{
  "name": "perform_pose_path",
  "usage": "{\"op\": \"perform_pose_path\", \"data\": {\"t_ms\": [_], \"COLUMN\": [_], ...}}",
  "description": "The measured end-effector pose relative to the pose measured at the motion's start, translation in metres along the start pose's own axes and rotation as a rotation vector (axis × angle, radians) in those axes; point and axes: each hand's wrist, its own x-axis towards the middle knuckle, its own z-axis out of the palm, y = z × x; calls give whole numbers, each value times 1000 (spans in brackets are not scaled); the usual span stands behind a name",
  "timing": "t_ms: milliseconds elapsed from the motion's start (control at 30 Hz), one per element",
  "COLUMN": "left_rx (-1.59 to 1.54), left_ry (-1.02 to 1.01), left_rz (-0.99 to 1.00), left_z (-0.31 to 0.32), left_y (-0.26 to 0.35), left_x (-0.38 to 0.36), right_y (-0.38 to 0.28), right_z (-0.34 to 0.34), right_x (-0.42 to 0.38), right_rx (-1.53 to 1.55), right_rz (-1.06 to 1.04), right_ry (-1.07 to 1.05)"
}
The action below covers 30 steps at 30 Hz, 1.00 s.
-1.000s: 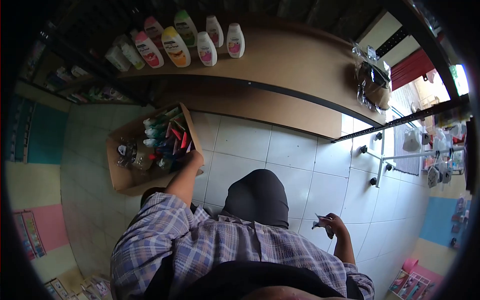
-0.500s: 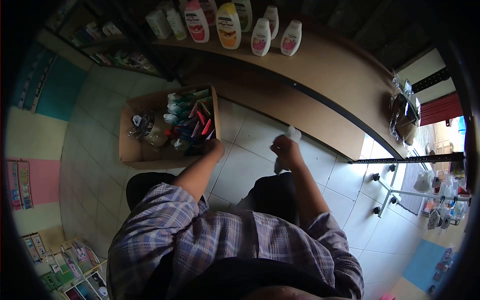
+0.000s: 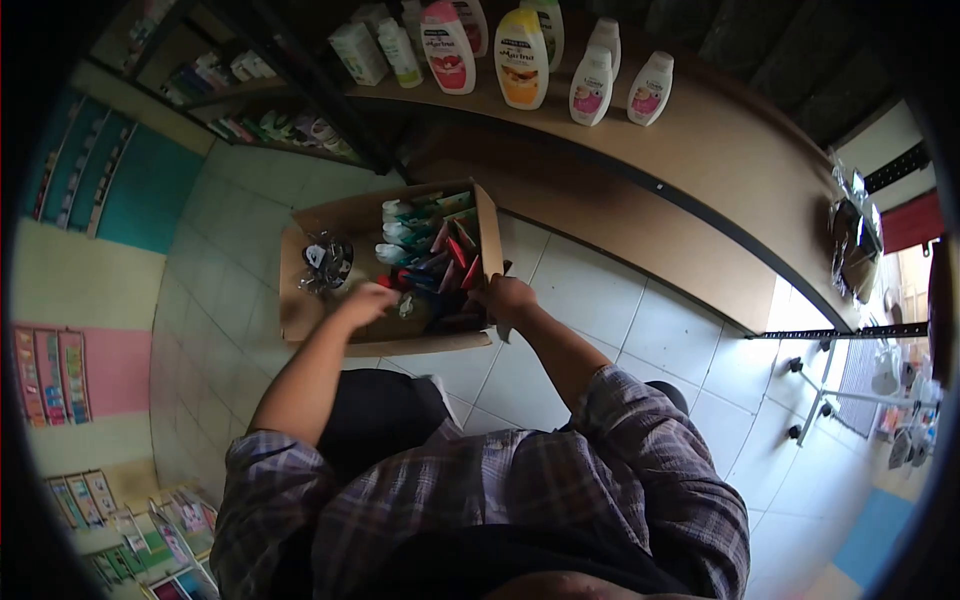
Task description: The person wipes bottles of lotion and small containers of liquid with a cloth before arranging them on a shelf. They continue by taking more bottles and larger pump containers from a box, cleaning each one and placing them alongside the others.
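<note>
My left hand [image 3: 372,302] reaches over the front part of an open cardboard box [image 3: 420,343], near a small pale item [image 3: 405,306]; its fingertips are blurred. At the box's front right corner is my right hand [image 3: 508,298], fingers curled against the right wall. A pale, cloth-like scrap [image 3: 503,332] shows below that fist. Inside the box stand several pouches with whitish caps [image 3: 397,230] and red packets [image 3: 460,255]. A dark item in clear plastic [image 3: 326,262] lies in its left part.
Beyond the box runs a wooden shelf [image 3: 690,165]. It carries a pink-and-white bottle [image 3: 447,50], a yellow bottle [image 3: 522,60] and several smaller white bottles [image 3: 650,90]. At the right, a wheeled stand [image 3: 815,395] stands on the tiled floor [image 3: 590,290].
My right hand has moved left to the box's corner with the pale scrap. The left hand has left that corner and reached over the box. The view has shifted.
</note>
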Motion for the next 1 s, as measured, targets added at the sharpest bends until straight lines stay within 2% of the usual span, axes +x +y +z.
{"op": "perform_pose_path", "data": {"t_ms": [33,67,100,133,167,200,233,267,333,400,467,500,533,600,633,733,767,933,1000], "left_rx": [218,82,230,409,669,750,798,705,152,-102,-46,3,-3,-110,-112,-242,-219,-200,-197], "left_ry": [256,371,501,656,774,635,661,643,619,599,563,540,536,364,356,330,319,266,140], "left_rz": [65,-24,-62,-311,-536,-790,-858,-872,-773,-745,-747,-748,-747,-679,-691,-538,-496,-303,-254], "left_z": [-34,-69,-93,-110,-128,-139,-131,-132,-134,-127,-129,-133,-144,-165,-166,-169,-167,-125,-110], "left_y": [-37,-85,-79,-102,-162,-175,-174,-189,-239,-254,-231,-225,-234,-271,-271,-253,-249,-194,-174], "left_x": [10,25,0,-6,0,-11,-29,-33,-31,-22,-19,-15,-5,4,0,19,27,38,43], "right_y": [2,5,8,13,19,23,27,29,18,20,36,20,18,21,27,26,16,77,99], "right_z": [12,24,33,41,47,49,52,53,47,55,67,44,39,39,46,33,21,38,31], "right_x": [4,8,14,20,23,23,21,21,16,17,34,11,7,-2,0,-26,-38,-74,-90], "right_rx": [-16,-33,-21,-61,-103,-92,-287,-482,-446,-408,-335,-498,-504,-564,-626,-580,-350,-419,-383], "right_rz": [-25,-50,-34,-24,-12,11,-97,-207,-124,-49,-19,-99,-95,-117,-124,-132,110,118,156], "right_ry": [49,98,99,118,138,146,115,80,69,40,30,25,24,5,-13,-99,-135,-123,-100]}}
